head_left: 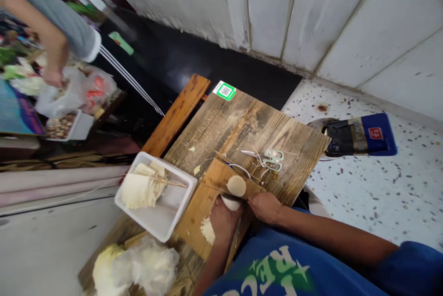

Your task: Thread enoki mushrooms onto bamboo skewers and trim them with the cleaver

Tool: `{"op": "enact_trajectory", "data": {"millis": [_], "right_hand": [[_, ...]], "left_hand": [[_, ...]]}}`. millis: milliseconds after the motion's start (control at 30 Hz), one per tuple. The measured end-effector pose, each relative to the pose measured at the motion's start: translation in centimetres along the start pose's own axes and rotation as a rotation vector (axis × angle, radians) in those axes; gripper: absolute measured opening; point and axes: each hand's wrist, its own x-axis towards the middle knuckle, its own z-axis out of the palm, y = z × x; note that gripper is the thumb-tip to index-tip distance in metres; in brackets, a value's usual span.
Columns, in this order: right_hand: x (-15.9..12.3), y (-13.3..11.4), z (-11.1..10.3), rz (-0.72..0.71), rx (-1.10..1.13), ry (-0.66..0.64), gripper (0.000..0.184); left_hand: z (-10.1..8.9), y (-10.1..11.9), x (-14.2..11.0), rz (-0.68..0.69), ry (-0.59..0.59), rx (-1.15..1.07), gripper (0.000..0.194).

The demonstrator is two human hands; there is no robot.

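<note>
Your left hand [225, 218] grips the pale, round-ended piece [231, 202], which lies between it and your curled right hand [265, 207], whose grasp I can't tell; a flat beige disc [236, 186] lies just beyond.

The person's bare left hand [223, 220] partly covers a pale, rounded, cream-coloured piece [231, 202]. The curled fingers of the bare right hand [266, 207] hide whatever lies inside them. At upper left, a blurred co-worker in a grey top [69, 21] is cut off by the edge. Lettering on the flat black-and-blue pouch [360, 135] is too small to read.
</note>
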Motion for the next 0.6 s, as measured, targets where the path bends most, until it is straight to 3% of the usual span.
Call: {"op": "enact_trajectory", "data": {"millis": [100,167,300,433,600], "right_hand": [[0.0,1.2,-2.3,0.012,-0.072,0.138,0.028],[0.6,2.8,-4.1,0.097,-0.129,0.256,0.034],[3.6,7.0,-7.8,0.251,-0.227,0.439,0.056],[7.1,10.4,-10.3,0.312,-0.288,0.485,0.056],[9.3,11.9,-11.8,0.302,-0.345,0.516,0.057]], "left_hand": [[-0.2,0.0,-0.4,0.042,0.034,0.027,0.065],[-0.1,-0.2,-0.5,0.036,0.057,0.030,0.076],[0.0,-0.8,-0.8,0.026,0.047,0.004,0.097],[0.0,-1.5,-1.0,0.056,0.068,-0.035,0.101],[0.0,-1.9,-1.3,0.084,0.036,-0.034,0.102]]}}
